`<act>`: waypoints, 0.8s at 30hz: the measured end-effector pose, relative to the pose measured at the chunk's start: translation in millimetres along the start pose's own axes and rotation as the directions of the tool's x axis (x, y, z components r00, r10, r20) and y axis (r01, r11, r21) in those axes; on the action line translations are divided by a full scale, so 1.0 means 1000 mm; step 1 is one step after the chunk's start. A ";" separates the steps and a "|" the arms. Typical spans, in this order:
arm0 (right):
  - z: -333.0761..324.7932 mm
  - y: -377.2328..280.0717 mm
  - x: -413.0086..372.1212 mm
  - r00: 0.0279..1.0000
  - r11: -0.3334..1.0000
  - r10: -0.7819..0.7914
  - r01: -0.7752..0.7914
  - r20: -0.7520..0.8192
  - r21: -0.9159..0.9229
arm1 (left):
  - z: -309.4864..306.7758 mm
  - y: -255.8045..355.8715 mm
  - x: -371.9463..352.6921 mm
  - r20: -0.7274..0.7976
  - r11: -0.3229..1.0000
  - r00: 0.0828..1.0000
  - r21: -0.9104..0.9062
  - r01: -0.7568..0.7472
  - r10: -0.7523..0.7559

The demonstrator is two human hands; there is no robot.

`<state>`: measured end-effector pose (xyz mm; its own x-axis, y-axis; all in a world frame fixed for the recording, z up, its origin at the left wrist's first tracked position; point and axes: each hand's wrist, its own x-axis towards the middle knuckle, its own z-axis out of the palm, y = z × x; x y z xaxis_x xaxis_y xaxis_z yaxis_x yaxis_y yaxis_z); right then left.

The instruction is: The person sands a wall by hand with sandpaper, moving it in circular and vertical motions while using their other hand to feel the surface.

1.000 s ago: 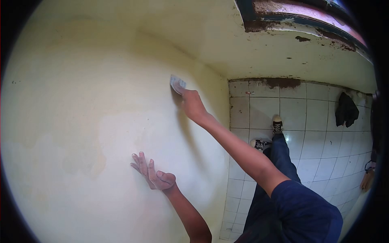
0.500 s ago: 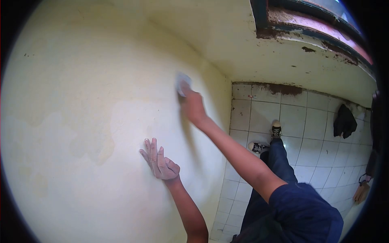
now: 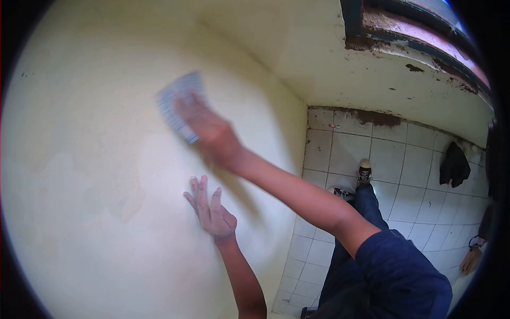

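A pale yellow wall [image 3: 106,223] with lighter, uneven patches fills the left side. My right hand [image 3: 210,127], blurred by motion, presses a light blue-grey sheet with printed marks [image 3: 180,87] to the wall, fingers over its lower right part. Below it, my left hand [image 3: 212,212] rests against the wall with its fingers spread and holds nothing. Whitish dust covers the left fingers.
A weathered window frame [image 3: 393,32] is at the upper right. White floor tiles [image 3: 388,151] show below, with my shoes [image 3: 364,171] and a black cloth [image 3: 454,165]. Part of another person's hand [image 3: 471,259] appears at the right edge.
My right hand has moved left and slightly up across the wall with the sheet, which now shows its broad face. My left hand stays in nearly the same place, its fingers slightly more spread.
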<state>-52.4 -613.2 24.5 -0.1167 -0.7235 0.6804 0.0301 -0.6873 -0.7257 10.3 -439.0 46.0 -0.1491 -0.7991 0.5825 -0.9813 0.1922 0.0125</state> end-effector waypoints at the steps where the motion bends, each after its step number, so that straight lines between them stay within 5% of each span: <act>1: 0.002 0.026 -0.014 0.989 0.987 0.145 -0.146 -0.032 -0.063 | -0.001 0.001 0.003 0.057 1.000 0.998 0.005 -0.012 0.012; 2: -0.008 0.049 -0.027 0.952 0.940 0.305 -0.307 -0.040 -0.150 | -0.001 0.001 0.003 0.081 1.000 0.997 -0.006 -0.006 0.006; 3: -0.026 0.063 -0.031 0.770 0.778 0.626 -0.605 0.126 -0.168 | -0.001 0.001 0.003 0.075 1.000 0.997 -0.006 -0.003 0.004; 5: -0.035 0.077 -0.039 0.823 0.811 0.561 -0.528 0.084 -0.251 | 0.003 0.001 0.008 0.092 1.000 0.996 -0.018 -0.008 0.010; 7: -0.042 0.056 -0.018 0.696 0.726 0.687 -0.653 0.207 -0.213 | 0.011 0.001 0.024 0.071 0.999 0.997 -0.047 -0.026 0.030; 9: -0.026 0.012 0.018 0.863 0.873 0.487 -0.481 0.134 -0.081 | 0.015 0.002 0.047 0.053 0.996 0.995 -0.045 -0.077 0.079; 10: -0.014 -0.005 0.036 0.965 0.968 0.252 -0.251 0.067 -0.026 | 0.024 -0.002 0.054 -0.023 0.995 0.996 -0.046 -0.087 0.086; 12: -0.007 -0.050 0.068 0.996 0.998 0.061 -0.060 0.060 -0.015 | 0.030 -0.003 0.063 -0.091 0.995 0.992 -0.044 -0.094 0.090; 15: -0.009 -0.031 0.056 0.989 0.992 0.124 -0.121 0.080 -0.037 | 0.020 0.001 0.073 -0.089 0.999 0.996 -0.050 -0.006 0.001; 17: -0.014 0.008 0.037 0.955 0.954 0.288 -0.279 0.077 -0.109 | 0.025 -0.003 0.065 0.004 0.994 0.994 -0.036 -0.106 0.106; 20: -0.035 0.024 0.036 0.934 0.919 0.343 -0.313 0.096 -0.240 | 0.023 -0.001 0.066 0.070 0.995 0.993 0.022 -0.099 0.097; 22: -0.037 0.001 0.066 0.819 0.850 0.525 -0.491 0.231 -0.191 | 0.025 -0.001 0.068 0.107 0.991 0.989 0.077 -0.110 0.101; 24: -0.023 -0.025 0.080 0.934 0.961 0.268 -0.240 0.236 -0.138 | 0.033 -0.005 0.060 0.103 0.990 0.989 0.086 -0.113 0.104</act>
<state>-85.8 -652.9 94.7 0.1328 -0.8750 0.4655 -0.0802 -0.4776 -0.8749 2.7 -506.5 54.2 -0.2622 -0.8290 0.4940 -0.9649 0.2315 -0.1237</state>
